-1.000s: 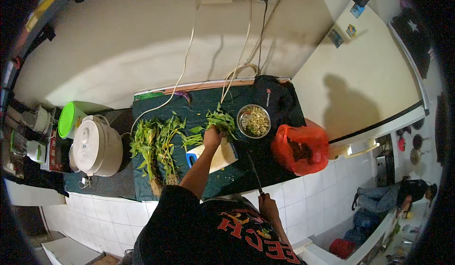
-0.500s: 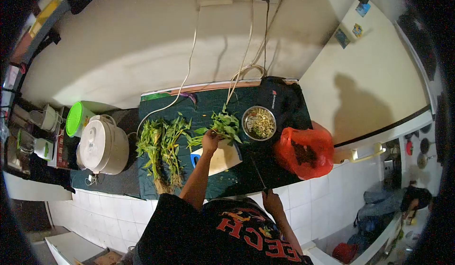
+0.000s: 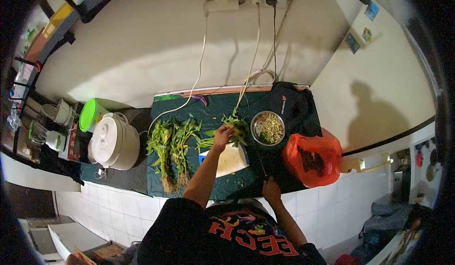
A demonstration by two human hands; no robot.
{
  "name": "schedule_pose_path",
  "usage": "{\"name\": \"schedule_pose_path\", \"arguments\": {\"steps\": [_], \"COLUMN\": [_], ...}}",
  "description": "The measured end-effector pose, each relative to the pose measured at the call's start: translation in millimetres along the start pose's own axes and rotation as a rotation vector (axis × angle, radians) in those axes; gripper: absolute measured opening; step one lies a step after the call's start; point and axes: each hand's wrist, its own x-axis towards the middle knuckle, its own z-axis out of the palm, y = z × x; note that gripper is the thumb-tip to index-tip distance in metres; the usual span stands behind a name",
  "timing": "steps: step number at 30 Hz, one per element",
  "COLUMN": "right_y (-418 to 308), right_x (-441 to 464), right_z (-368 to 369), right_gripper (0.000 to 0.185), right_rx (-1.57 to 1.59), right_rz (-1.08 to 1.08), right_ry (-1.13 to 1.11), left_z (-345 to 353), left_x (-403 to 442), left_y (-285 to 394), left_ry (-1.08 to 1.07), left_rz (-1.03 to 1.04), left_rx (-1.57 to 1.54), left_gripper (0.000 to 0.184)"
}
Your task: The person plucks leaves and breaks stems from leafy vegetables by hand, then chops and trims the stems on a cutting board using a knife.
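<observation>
The left hand (image 3: 223, 136) touches leafy greens (image 3: 239, 124) on the desk (image 3: 219, 106), behind the cutting board (image 3: 232, 160); I cannot tell whether its fingers pinch. The right hand (image 3: 271, 190) wraps 1 knife (image 3: 263, 167). The greens seem light, soft (best bunched by the stems).

1. The bare left hand (image 3: 223, 137) reached farther forward than the right, palm down, its fingers bent; how tightly they closed was unclear.
2. The bare left forearm (image 3: 203, 174) slanted forward and rightward from a loose, short black sleeve (image 3: 166, 222).
3. The bare right hand (image 3: 271, 190) was closed in a grip, nearer the torso.
4. The bare right forearm (image 3: 290, 221) angled forward and leftward.
</observation>
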Motion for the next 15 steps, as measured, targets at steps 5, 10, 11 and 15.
{"name": "schedule_pose_path", "arguments": {"steps": [5, 10, 11, 15], "right_y": [-2.1, 6.1, 9.2, 3.8], "right_x": [0.4, 3.9, 3.5, 3.8], "right_z": [-13.4, -4.9, 0.3, -0.7], "right_gripper": [0.046, 0.043, 0.043, 0.043], "right_rx": [0.003, 0.079, 0.118, 0.139], "right_rz": [-0.051, -0.025, -0.044, 0.030], "right_ry": [-0.123, -0.043, 0.008, 0.013], "left_z": [5.1, -40.2, -47.2, -52.8], "left_x": [1.8, 3.8, 0.2, -9.8], "left_y": [32.3, 15.3, 5.8, -17.1], "left_ry": [0.117, 0.316, 0.320, 0.136], "left_rz": [-0.098, 0.062, 0.064, -0.058], "left_rx": [-0.025, 0.255, 0.258, 0.998], "left_gripper": [0.006, 0.016, 0.016, 0.030]}}
